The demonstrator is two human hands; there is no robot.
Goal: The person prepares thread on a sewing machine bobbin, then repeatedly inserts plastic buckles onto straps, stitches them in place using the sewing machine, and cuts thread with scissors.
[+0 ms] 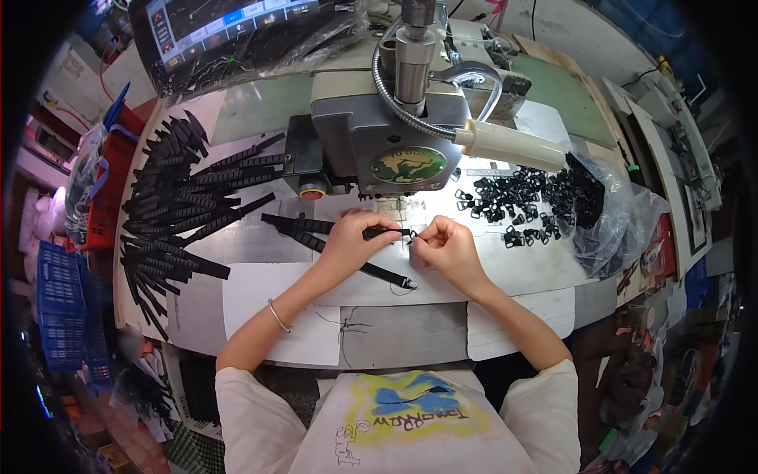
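My left hand is closed around a black webbing strap, whose tail runs out to the left. At that strap's right end, the fingertips of my right hand pinch a small metal ring buckle, partly hidden by the fingers. Both hands are close together, just in front of the sewing machine head. Under my left wrist passes a second black strap, lying on the table with a ring buckle at its right end and a loose thread beside it.
A heap of black straps covers the table's left side. Several small black buckles lie scattered at the right, beside a clear plastic bag. A control screen stands behind. Thread ends lie near the front edge.
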